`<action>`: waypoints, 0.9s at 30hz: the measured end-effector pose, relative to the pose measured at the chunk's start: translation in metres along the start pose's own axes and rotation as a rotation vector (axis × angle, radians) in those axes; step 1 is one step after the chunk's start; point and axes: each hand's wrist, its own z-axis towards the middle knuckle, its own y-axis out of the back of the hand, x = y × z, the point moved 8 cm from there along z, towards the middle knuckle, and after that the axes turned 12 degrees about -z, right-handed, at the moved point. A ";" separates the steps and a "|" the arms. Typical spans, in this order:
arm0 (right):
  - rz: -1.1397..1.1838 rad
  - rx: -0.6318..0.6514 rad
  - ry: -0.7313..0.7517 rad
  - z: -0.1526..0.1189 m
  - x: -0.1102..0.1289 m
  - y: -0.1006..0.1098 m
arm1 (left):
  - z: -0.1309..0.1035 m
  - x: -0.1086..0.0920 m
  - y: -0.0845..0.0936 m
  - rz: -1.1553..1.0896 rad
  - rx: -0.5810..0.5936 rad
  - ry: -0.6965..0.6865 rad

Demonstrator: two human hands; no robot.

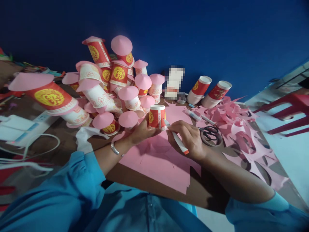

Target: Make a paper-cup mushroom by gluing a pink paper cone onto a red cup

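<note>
A red and white paper cup [158, 116] with yellow emblems is held upside down in my left hand [143, 130], whose fingers wrap round its lower side. In my right hand [187, 135] is a white marker [178, 141] with a red-orange end cap. The marker's tip meets or nearly meets the cup's right side; I cannot tell if they touch. Beneath both hands lie pink paper sheets [156, 164] on the brown table. Close to my right hand rest black-handled scissors [210, 133], beside a roll of tape [214, 141].
Several cups with pink cone tops [119, 74] are piled at the back left. Two stacks of cups [199, 90] stand at the back right. Cut pink paper scraps [243, 129] cover the right side. A white power strip [41, 124] with cables lies left. A red stool [289, 106] stands beyond the table.
</note>
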 end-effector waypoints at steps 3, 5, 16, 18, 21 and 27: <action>-0.001 -0.014 0.049 0.000 0.007 0.002 | 0.001 0.001 -0.001 0.025 0.015 -0.005; -0.018 -0.019 0.083 0.000 0.011 0.003 | 0.001 0.003 -0.001 0.054 0.028 -0.017; -0.059 0.030 0.113 -0.002 0.016 -0.004 | -0.001 0.001 -0.005 0.181 0.087 -0.087; -0.060 0.029 0.117 -0.002 0.016 -0.005 | -0.001 0.001 -0.006 0.177 0.098 -0.095; -0.067 0.022 0.121 -0.002 0.017 -0.005 | -0.001 0.001 -0.006 0.137 0.106 -0.103; -0.079 0.027 0.102 0.001 0.014 -0.003 | -0.001 0.008 -0.006 0.035 0.090 -0.020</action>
